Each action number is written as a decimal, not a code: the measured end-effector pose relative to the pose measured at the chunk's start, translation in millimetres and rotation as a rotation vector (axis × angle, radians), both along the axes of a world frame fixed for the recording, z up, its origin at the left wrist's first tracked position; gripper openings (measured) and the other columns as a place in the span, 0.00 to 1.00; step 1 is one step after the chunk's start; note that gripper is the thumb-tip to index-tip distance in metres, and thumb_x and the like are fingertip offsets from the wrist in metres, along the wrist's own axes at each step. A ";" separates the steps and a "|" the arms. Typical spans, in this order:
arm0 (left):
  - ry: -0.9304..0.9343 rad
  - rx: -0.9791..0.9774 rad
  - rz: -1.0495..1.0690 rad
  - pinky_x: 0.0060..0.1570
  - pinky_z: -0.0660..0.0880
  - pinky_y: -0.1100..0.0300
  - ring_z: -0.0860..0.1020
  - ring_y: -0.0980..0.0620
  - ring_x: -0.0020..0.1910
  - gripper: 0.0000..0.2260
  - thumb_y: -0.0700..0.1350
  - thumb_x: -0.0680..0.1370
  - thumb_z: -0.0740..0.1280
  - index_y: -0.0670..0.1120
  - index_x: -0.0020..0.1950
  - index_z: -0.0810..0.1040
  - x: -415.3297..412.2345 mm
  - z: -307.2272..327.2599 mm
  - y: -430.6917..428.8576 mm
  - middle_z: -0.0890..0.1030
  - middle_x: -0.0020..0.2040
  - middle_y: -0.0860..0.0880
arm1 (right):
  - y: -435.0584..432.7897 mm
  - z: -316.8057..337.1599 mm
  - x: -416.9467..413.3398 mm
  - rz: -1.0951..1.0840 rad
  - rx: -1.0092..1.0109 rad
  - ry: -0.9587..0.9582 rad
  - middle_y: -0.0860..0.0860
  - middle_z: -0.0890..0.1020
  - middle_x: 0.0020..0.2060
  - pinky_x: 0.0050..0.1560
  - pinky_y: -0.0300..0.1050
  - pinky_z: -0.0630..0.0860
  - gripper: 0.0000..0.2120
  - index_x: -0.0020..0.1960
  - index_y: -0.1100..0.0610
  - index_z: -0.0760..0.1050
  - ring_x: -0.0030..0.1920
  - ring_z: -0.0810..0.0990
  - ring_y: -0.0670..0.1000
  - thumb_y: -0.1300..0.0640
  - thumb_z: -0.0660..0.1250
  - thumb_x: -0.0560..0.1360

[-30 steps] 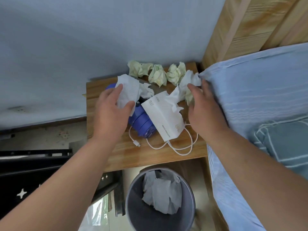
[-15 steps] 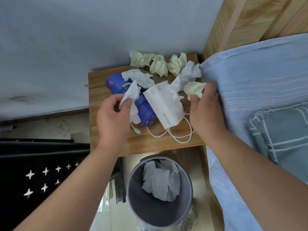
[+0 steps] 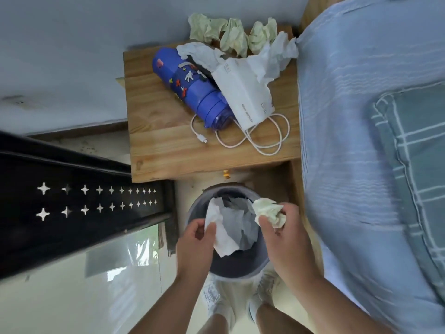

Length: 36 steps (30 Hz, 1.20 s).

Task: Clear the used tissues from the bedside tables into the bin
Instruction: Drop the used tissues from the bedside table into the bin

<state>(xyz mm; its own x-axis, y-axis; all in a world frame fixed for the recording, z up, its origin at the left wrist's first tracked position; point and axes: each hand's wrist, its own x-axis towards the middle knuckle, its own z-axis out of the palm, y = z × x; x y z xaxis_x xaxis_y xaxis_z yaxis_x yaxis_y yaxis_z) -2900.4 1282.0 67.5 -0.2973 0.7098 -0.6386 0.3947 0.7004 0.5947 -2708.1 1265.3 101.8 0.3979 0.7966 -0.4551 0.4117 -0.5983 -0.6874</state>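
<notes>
Both hands hover over the bin (image 3: 237, 273), the left hand (image 3: 196, 244) pinching a white tissue (image 3: 220, 231), the right hand (image 3: 283, 233) gripping a yellowish tissue (image 3: 269, 210).

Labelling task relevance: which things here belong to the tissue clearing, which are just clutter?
Job: white tissue in left hand, green tissue in right hand, bin, crumpled green tissues and crumpled white tissue on bedside table.
Lying about: blue bottle, tissue pack, white cable, bed.

Crumpled white tissue (image 3: 222, 236) and greenish tissue (image 3: 269, 211) held above grey bin (image 3: 237, 267).
</notes>
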 end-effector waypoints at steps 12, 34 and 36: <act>-0.018 -0.335 -0.287 0.38 0.77 0.60 0.86 0.57 0.34 0.11 0.53 0.80 0.68 0.59 0.62 0.76 -16.0 -21.3 -22.7 0.82 0.48 0.62 | -17.5 -18.0 -5.9 0.292 -0.374 -0.085 0.51 0.79 0.67 0.54 0.45 0.77 0.29 0.77 0.50 0.65 0.63 0.82 0.53 0.49 0.70 0.79; -0.072 0.479 -0.075 0.39 0.75 0.73 0.79 0.65 0.40 0.08 0.50 0.82 0.68 0.64 0.55 0.81 37.3 111.8 254.1 0.83 0.43 0.64 | 251.6 85.6 61.8 0.140 0.258 -0.247 0.48 0.80 0.65 0.55 0.43 0.76 0.18 0.72 0.49 0.74 0.61 0.80 0.50 0.55 0.64 0.83; 0.010 0.492 -0.151 0.49 0.78 0.66 0.80 0.62 0.46 0.10 0.48 0.83 0.67 0.60 0.62 0.82 42.2 111.0 276.9 0.83 0.48 0.61 | 274.3 84.0 66.7 0.169 0.239 -0.249 0.51 0.78 0.70 0.64 0.47 0.76 0.21 0.76 0.51 0.71 0.67 0.77 0.52 0.56 0.63 0.83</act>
